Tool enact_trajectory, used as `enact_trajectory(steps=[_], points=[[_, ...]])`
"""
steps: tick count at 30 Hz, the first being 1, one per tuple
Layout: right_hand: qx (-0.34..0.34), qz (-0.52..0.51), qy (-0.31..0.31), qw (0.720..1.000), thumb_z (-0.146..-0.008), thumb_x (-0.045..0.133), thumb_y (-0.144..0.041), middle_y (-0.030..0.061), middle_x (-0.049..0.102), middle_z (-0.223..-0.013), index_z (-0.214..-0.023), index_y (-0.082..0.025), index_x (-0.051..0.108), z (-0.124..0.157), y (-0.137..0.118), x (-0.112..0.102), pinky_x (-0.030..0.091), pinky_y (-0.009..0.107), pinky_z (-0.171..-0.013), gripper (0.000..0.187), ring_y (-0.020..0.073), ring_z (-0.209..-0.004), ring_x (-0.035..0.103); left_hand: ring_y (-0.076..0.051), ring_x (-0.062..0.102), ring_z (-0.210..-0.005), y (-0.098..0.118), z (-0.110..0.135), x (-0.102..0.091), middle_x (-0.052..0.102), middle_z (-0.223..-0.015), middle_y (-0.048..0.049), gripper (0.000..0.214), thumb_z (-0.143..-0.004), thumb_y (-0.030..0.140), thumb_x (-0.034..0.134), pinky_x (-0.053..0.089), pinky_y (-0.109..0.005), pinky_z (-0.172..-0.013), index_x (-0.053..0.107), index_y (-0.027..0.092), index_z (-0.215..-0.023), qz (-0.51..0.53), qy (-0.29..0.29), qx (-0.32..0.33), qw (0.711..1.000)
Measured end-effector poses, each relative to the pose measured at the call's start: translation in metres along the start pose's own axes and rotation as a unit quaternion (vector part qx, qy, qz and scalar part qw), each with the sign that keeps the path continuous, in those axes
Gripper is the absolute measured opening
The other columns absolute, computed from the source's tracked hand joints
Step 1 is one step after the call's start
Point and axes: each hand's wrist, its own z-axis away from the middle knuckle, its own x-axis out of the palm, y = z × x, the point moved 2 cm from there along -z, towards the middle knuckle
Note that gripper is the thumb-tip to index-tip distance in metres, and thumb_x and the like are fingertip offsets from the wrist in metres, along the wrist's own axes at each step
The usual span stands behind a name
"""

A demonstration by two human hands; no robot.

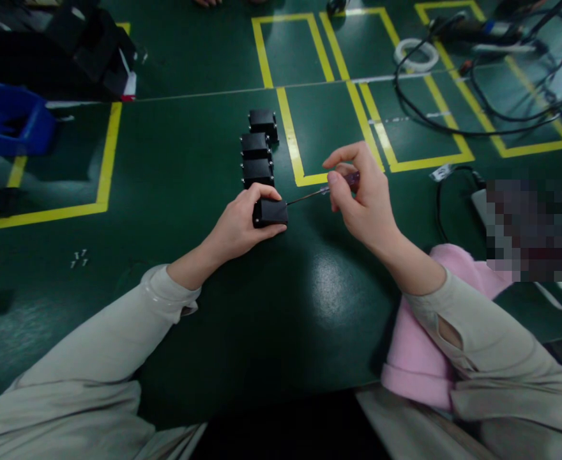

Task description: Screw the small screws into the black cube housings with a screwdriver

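My left hand [244, 221] grips a small black box [274, 211], thumb on the near side and fingers over the far side. In my right hand [361, 195] is a screwdriver [352, 181] with a dark reddish handle, held nearly level. Its thin shaft points left, and the tip meets the right end of the box. Three similar black boxes stand in a row just beyond: a near one [257, 171], a middle one [255, 145] and a far one [262, 121]. Small shiny screw-like bits show at their ends.
Several small screws [78, 258] lie on the green table [185, 147] at left. Beyond them are a blue bin [46, 124] and black parts [87, 51]. A black cable [408, 105], a white tape roll [416, 55] and pink cloth [417, 358] occupy the right. Another person's hand [208, 2] shows at the top.
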Motion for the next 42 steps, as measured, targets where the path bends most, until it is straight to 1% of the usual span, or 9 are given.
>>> enact_trajectory(steps=[6, 12, 15, 20, 26, 28, 33, 36, 42], points=[[0.003, 0.008, -0.005, 1.000, -0.102, 0.048, -0.053, -0.0017, 0.055, -0.073, -0.090, -0.025, 0.058, -0.0006, 0.0011, 0.0005, 0.048, 0.029, -0.063, 0.032, 0.0129, -0.067, 0.059, -0.024, 0.062, -0.108, 0.0000, -0.0001, -0.0002, 0.065, -0.119, -0.0044, 0.044, -0.081, 0.037, 0.074, 0.049, -0.037, -0.095, 0.055, 0.022, -0.118, 0.004, -0.001, 0.003, 1.000], [0.000, 0.007, 0.001, 1.000, -0.102, 0.046, -0.054, -0.0007, 0.059, -0.079, -0.103, -0.026, 0.057, -0.0003, 0.0024, 0.0008, 0.050, 0.030, -0.063, 0.030, 0.0132, -0.068, 0.058, -0.024, 0.063, -0.106, -0.0009, 0.0001, -0.0004, 0.064, -0.117, -0.0042, 0.044, -0.082, 0.038, 0.074, 0.049, -0.037, -0.094, 0.056, 0.022, -0.118, -0.001, -0.001, 0.005, 1.000], [-0.004, 0.005, 0.003, 1.000, -0.102, 0.049, -0.052, -0.0010, 0.059, -0.080, -0.101, -0.025, 0.057, -0.0002, 0.0009, 0.0006, 0.048, 0.030, -0.063, 0.028, 0.0125, -0.066, 0.056, -0.023, 0.063, -0.106, -0.0015, 0.0001, 0.0000, 0.065, -0.117, -0.0037, 0.044, -0.082, 0.037, 0.074, 0.049, -0.037, -0.095, 0.056, 0.021, -0.118, 0.001, 0.003, 0.012, 1.000], [-0.010, 0.006, -0.001, 1.000, -0.101, 0.053, -0.049, -0.0037, 0.053, -0.072, -0.092, -0.024, 0.057, 0.0003, 0.0003, 0.0009, 0.042, 0.029, -0.057, 0.026, 0.0101, -0.058, 0.051, -0.023, 0.063, -0.107, -0.0018, -0.0003, 0.0009, 0.065, -0.117, -0.0038, 0.044, -0.082, 0.037, 0.074, 0.049, -0.037, -0.098, 0.055, 0.022, -0.118, -0.002, 0.003, 0.005, 1.000], [-0.009, 0.004, 0.004, 1.000, -0.102, 0.049, -0.050, -0.0036, 0.054, -0.073, -0.103, -0.025, 0.056, 0.0005, 0.0021, 0.0003, 0.045, 0.031, -0.059, 0.026, 0.0120, -0.060, 0.053, -0.024, 0.063, -0.108, -0.0001, -0.0001, -0.0001, 0.065, -0.117, -0.0043, 0.043, -0.081, 0.037, 0.074, 0.049, -0.038, -0.098, 0.056, 0.022, -0.117, 0.004, 0.001, 0.000, 1.000], [-0.010, -0.003, 0.003, 1.000, -0.101, 0.050, -0.050, -0.0034, 0.055, -0.074, -0.101, -0.025, 0.056, 0.0003, 0.0014, 0.0001, 0.045, 0.031, -0.060, 0.025, 0.0122, -0.063, 0.055, -0.024, 0.063, -0.108, 0.0011, 0.0000, -0.0009, 0.065, -0.117, -0.0045, 0.042, -0.081, 0.036, 0.074, 0.049, -0.038, -0.097, 0.056, 0.022, -0.116, 0.009, -0.001, 0.003, 1.000], [-0.010, -0.011, -0.012, 1.000, -0.102, 0.050, -0.045, -0.0040, 0.057, -0.072, -0.089, -0.023, 0.055, 0.0007, -0.0014, -0.0003, 0.041, 0.029, -0.059, 0.026, 0.0100, -0.061, 0.055, -0.025, 0.062, -0.109, 0.0023, 0.0010, -0.0026, 0.065, -0.118, -0.0051, 0.041, -0.081, 0.035, 0.074, 0.048, -0.039, -0.097, 0.056, 0.021, -0.116, 0.018, -0.002, 0.010, 1.000], [-0.013, -0.016, -0.020, 1.000, -0.103, 0.050, -0.042, -0.0049, 0.056, -0.070, -0.088, -0.023, 0.054, 0.0013, -0.0014, 0.0000, 0.039, 0.029, -0.058, 0.024, 0.0095, -0.058, 0.053, -0.025, 0.062, -0.109, 0.0005, 0.0023, -0.0032, 0.065, -0.119, -0.0053, 0.042, -0.082, 0.038, 0.074, 0.048, -0.039, -0.096, 0.056, 0.022, -0.117, 0.014, -0.008, 0.004, 1.000], [-0.019, -0.015, -0.026, 0.999, -0.102, 0.050, -0.034, -0.0041, 0.057, -0.072, -0.093, -0.022, 0.055, 0.0009, -0.0025, 0.0008, 0.043, 0.028, -0.063, 0.016, 0.0104, -0.065, 0.058, -0.025, 0.062, -0.108, -0.0023, 0.0059, -0.0047, 0.065, -0.118, -0.0057, 0.041, -0.084, 0.038, 0.074, 0.049, -0.039, -0.094, 0.056, 0.022, -0.117, 0.008, -0.008, -0.005, 1.000]])
